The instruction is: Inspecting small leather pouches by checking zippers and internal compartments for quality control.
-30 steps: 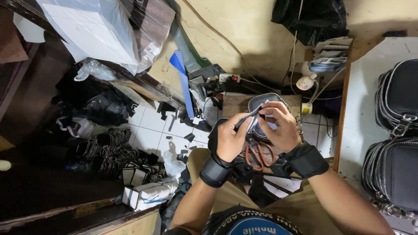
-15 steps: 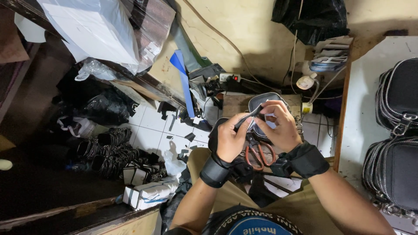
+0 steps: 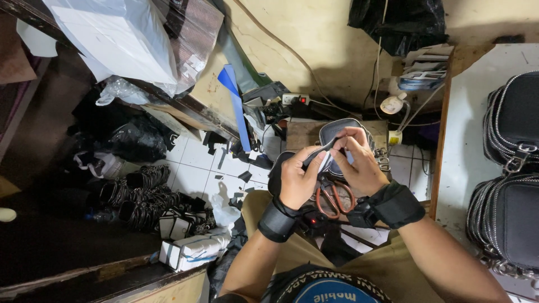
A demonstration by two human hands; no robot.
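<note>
Both hands met over the lap. The left hand (image 3: 299,180) pinched a zipper strip (image 3: 314,155), and the right hand (image 3: 359,165) gripped the small grey pouch (image 3: 336,130) at its far end — thumb and fingers closed on it. Orange-handled scissors (image 3: 336,197) lay just below them. Black zippered bags (image 3: 514,168) sat stacked on the white table (image 3: 466,129) to the right.

Small grey zip pouch (image 3: 341,130): mostly hidden behind both hands. Right hand (image 3: 359,165) fingertips covered where they pinch the zip strip (image 3: 315,151). Scissors (image 3: 332,197) blades concealed under wrists. Black bags (image 3: 514,168) cut off at right edge.
</note>
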